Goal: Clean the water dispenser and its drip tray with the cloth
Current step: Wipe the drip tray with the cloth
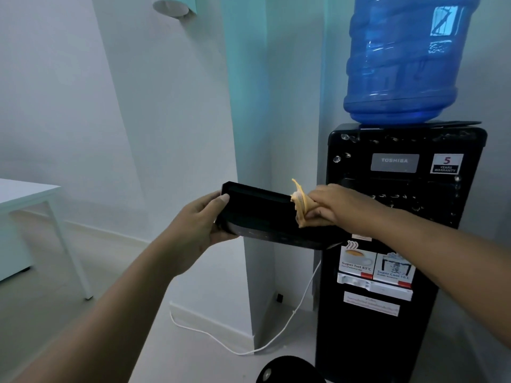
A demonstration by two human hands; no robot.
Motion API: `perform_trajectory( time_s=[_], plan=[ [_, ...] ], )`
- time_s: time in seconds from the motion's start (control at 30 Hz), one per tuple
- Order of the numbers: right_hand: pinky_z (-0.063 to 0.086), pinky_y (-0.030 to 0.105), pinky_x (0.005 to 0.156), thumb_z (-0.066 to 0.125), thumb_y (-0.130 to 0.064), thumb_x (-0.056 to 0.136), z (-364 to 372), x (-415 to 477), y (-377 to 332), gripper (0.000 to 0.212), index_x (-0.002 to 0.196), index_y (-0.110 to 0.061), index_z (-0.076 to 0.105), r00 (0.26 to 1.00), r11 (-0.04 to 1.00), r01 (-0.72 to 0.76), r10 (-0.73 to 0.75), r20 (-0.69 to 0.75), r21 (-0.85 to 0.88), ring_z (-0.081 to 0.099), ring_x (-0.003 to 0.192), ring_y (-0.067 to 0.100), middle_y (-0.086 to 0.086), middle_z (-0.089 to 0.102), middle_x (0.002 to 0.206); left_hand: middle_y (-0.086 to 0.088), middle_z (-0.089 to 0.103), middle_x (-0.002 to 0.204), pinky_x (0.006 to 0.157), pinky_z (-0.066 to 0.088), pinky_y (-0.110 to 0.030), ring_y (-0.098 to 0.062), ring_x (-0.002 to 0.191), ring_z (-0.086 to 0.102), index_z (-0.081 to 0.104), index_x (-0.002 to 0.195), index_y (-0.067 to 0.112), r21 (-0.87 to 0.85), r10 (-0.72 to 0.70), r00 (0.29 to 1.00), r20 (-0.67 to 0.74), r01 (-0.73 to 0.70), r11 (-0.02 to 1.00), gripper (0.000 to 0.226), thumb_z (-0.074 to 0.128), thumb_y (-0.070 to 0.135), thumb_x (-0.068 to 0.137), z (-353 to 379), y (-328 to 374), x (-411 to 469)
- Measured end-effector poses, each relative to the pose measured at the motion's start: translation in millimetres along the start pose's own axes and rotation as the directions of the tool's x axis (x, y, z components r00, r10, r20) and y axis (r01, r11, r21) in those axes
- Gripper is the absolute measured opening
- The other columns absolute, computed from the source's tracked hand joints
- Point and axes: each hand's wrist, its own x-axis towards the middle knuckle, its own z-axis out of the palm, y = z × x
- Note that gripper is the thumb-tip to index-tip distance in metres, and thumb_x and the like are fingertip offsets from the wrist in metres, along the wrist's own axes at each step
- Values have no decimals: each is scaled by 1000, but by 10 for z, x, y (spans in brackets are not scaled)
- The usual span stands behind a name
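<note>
Mid-frame, our left hand (197, 225) clamps one end of the black drip tray (265, 214), lifted clear of the machine; our right hand (336, 205) pinches the yellow cloth (300, 205) against its inside. Behind at right, the water dispenser (398, 217) looks spotted, so we judge its wiping remains

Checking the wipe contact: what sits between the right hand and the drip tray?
In the head view, the yellow cloth lies bunched between the right hand and the black drip tray.
</note>
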Motion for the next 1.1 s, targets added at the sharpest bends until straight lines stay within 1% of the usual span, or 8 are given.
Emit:
perform_trajectory(
  time_s=[0.1, 0.23, 0.37, 0.67, 0.73, 0.83, 1.0, 1.1],
  plan=[
    [46, 37, 80, 59, -19, 93, 72, -81, -41, 13, 101, -14, 69, 999, 1000, 27, -27, -29, 6, 57, 90, 18, 0, 57, 94, -12, 72, 115, 78, 61, -34, -32, 100, 71, 66, 119, 10, 43, -12, 996, -85, 16, 999, 27, 47, 23, 104, -25, -97, -31],
    [43, 33, 81, 53, -21, 88, 167, -141, -355, 31, 114, -14, 69, 914, 985, 151, -109, -391, 78, 53, 86, 18, 3, 66, 95, -14, 74, 107, 74, 60, -32, -28, 94, 73, 69, 114, 8, 5, -4, 991, -130, 5, 1000, 30, 45, 24, 105, 64, -228, -58],
    [54, 43, 75, 53, -14, 90, 252, -25, -665, 27, 106, -11, 74, 892, 928, 371, -360, -275, -11, 65, 89, 30, 8, 72, 102, -15, 74, 93, 73, 60, -33, -22, 82, 72, 72, 104, 5, 85, 15, 999, -51, -11, 996, 32, 46, 24, 104, 190, -262, -82],
    [52, 42, 87, 50, -5, 93, 160, -12, -659, 37, 126, -17, 63, 894, 883, 446, -449, 18, -145, 58, 107, 26, 4, 64, 115, -14, 75, 95, 73, 61, -34, -23, 82, 73, 73, 103, 7, 49, 53, 991, -124, -47, 998, 33, 44, 23, 105, 154, -226, -71],
    [54, 45, 73, 59, -11, 92, 218, -74, -547, 22, 110, -21, 69, 861, 841, 472, -504, -65, -264, 53, 102, 26, 3, 55, 113, -15, 76, 97, 71, 60, -33, -23, 82, 74, 72, 106, 8, 53, 37, 992, -123, -31, 998, 33, 43, 23, 105, 150, -220, -86],
    [53, 45, 81, 60, -20, 94, 254, -70, -618, 19, 108, -28, 70, 851, 853, 468, -505, -139, -233, 47, 117, 26, 2, 46, 138, -16, 74, 92, 69, 60, -35, -22, 79, 72, 72, 104, 5, 54, 20, 998, -64, -17, 998, 33, 45, 23, 105, 271, -254, -115],
    [55, 45, 88, 52, -14, 95, 163, -35, -636, 32, 124, -18, 65, 814, 836, 535, -549, -189, -124, 59, 118, 26, 3, 63, 131, -17, 72, 93, 73, 60, -36, -22, 80, 70, 70, 104, -1, 3, 31, 997, -70, -31, 1000, 36, 43, 24, 105, 225, -258, -90],
    [51, 48, 87, 51, -23, 93, 157, -110, -613, 29, 117, -23, 68, 824, 863, 444, -499, -267, -242, 52, 111, 32, 10, 57, 132, -17, 74, 98, 75, 60, -37, -24, 84, 71, 72, 108, 6, 20, 29, 998, -55, -28, 999, 34, 43, 25, 105, 153, -205, -78]
  ],
)
